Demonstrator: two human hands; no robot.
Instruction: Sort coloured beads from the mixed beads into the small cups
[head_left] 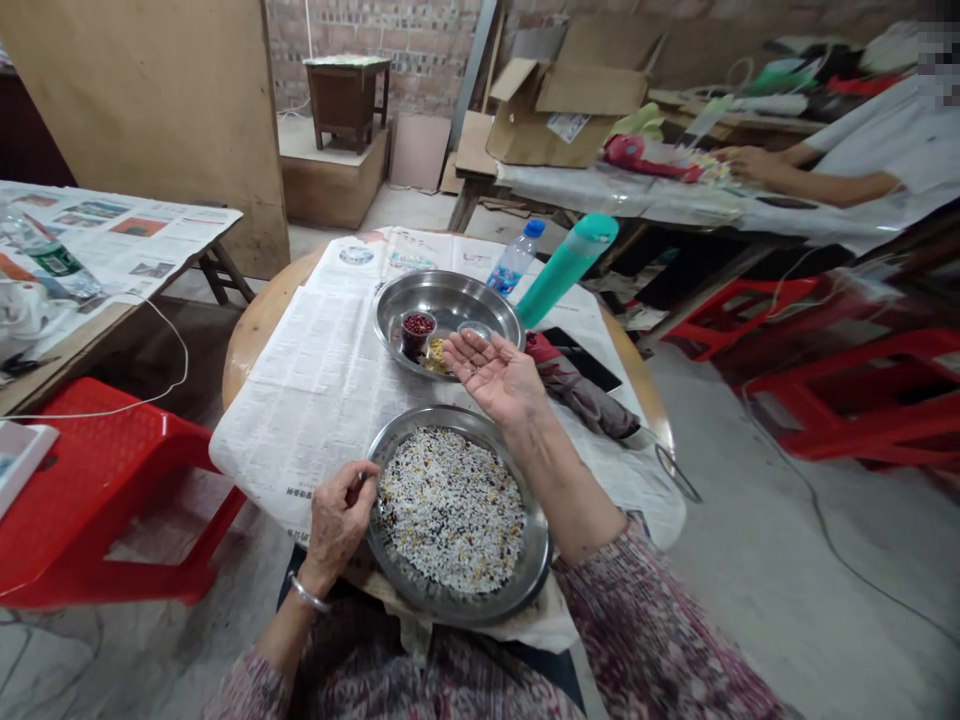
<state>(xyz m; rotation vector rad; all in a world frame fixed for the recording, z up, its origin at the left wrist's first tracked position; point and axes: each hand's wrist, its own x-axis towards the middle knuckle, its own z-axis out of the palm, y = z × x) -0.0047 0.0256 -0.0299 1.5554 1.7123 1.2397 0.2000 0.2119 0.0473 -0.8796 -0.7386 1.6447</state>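
Patterned sleeves (645, 610) lie closest to us, and out of them come two bare hands. Left grip (341, 510) first: thumb and fingers together, clamped on the rim of the near basin (536, 550), presumably to steady it. Right grip (499, 385), by contrast: palm up, fingers apart and lightly cupped, a shape that would stop small things rolling off; whether anything lies in it is too small to tell.

So, the near basin: round, with no long axis, its mouth facing up, mixed white, black and yellow grains (450, 510) spread across the bottom. It sits right by the body, at the near edge of the surface (236, 350); whether the lap takes some of its weight, I cannot tell.

Beyond, partly behind that raised palm, the far basin (442, 290), holding a cup of red beans (417, 328) and a cup of yellow grains (437, 352), probably grouped there within easy reach. Newspaper (292, 370) underneath, likely for cleanliness. Further out, a blue-capped bottle (511, 265) beside a teal bottle (566, 270), and, off right, a co-worker's hand (750, 165).
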